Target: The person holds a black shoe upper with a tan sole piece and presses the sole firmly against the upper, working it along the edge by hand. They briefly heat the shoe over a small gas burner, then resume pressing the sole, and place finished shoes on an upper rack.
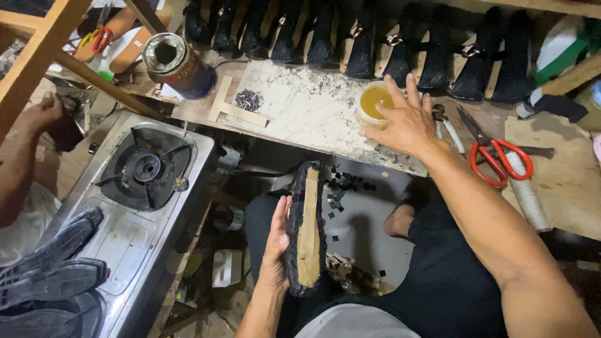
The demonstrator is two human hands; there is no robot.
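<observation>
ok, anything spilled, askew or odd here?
Yes: small black scraps lie scattered on the floor below the bench edge, and black shoe soles are stacked on the gas stove. The right hand rests on an open glue tub; no spill visible.

Head view, steeply downward (close over lap)

Glue tub (374, 103) hemmed by shoes (438, 53), scissors (498, 153).

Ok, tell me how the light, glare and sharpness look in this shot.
Head view: bright light on the white slab and stove, with glare on the can rim; the shoes at the back and the floor under the bench sit in deep shadow; right hand and left hand look sharp, edges bow slightly from the wide lens.
</observation>
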